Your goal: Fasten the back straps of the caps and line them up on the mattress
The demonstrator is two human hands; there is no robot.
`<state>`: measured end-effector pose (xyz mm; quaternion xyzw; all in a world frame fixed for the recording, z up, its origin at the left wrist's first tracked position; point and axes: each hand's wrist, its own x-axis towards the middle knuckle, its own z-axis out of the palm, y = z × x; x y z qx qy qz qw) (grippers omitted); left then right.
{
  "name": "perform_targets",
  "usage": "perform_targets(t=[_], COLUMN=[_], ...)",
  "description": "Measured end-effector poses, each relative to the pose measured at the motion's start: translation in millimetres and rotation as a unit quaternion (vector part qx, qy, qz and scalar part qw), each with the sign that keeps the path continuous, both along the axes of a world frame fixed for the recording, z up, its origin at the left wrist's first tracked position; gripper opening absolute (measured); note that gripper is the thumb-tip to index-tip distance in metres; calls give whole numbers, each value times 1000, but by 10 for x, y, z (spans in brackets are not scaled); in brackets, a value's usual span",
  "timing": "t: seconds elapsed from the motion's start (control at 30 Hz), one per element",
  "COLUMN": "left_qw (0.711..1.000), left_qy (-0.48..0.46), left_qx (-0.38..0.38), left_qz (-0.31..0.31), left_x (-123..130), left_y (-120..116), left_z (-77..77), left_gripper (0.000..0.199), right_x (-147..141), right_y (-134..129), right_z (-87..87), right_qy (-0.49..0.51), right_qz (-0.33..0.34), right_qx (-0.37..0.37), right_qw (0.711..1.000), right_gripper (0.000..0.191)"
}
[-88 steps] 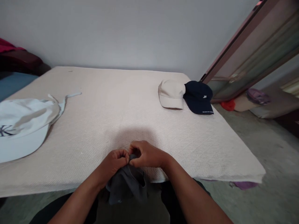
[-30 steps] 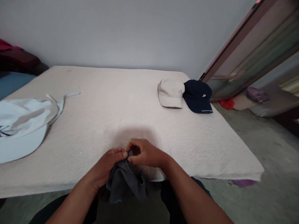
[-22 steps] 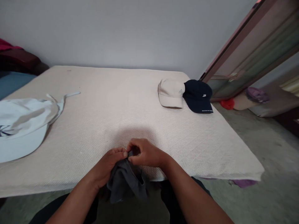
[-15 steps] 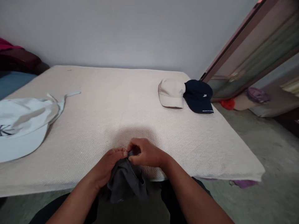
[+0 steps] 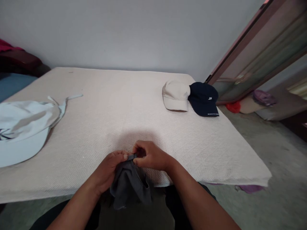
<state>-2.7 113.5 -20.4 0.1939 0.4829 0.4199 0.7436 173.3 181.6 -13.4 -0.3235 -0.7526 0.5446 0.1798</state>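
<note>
A dark grey cloth cap (image 5: 128, 187) hangs crumpled over the near edge of the table, below my hands. My left hand (image 5: 112, 166) pinches one end of its narrow strap between thumb and fingers. The other end is gripped by the thumb and forefinger of my right hand (image 5: 151, 157), close beside the left. A short piece of strap shows between the two hands. Whatever lies inside the right hand's curled fingers is hidden. The cap's front and brim cannot be made out.
On the pale textured tablecloth (image 5: 120, 102), a white cap (image 5: 26, 127) with loose strap ends lies at the left. A beige cap (image 5: 176, 95) touches a navy cap (image 5: 204, 99) at the right. Behind is a wall (image 5: 124, 35); a door (image 5: 247, 51) stands at right.
My hands have drawn slightly apart, so a bit more of the grey strap shows between them. The other caps have stayed where they were.
</note>
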Motion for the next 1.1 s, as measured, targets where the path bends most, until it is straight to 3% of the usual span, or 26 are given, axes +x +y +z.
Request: perform_targets(t=[0.33,0.6,0.77,0.93,1.1], left_qw=[999,999,999,998,995], left_qy=[30,27,-20,-59,-81], left_qx=[40,25,2,22,52], left_qz=[11,-12,-41,-16,27], left_x=[-10,21,60,22,-70], left_y=[0,-13,-21,-9,41], left_z=[-42,-77,-98,-72,36], left_gripper=[8,14,10,5,7], right_x=[1,10,-12,-8,61], right_y=[4,-2,-38,-16,47], right_z=[6,10,-1,-6,3], right_qy=[0,-2,6,56,104], right_qz=[7,8,5,-1,-60], right_qx=[17,49,51,1,-67], right_qw=[1000,999,999,998,991], right_gripper=[17,16,17,18,16])
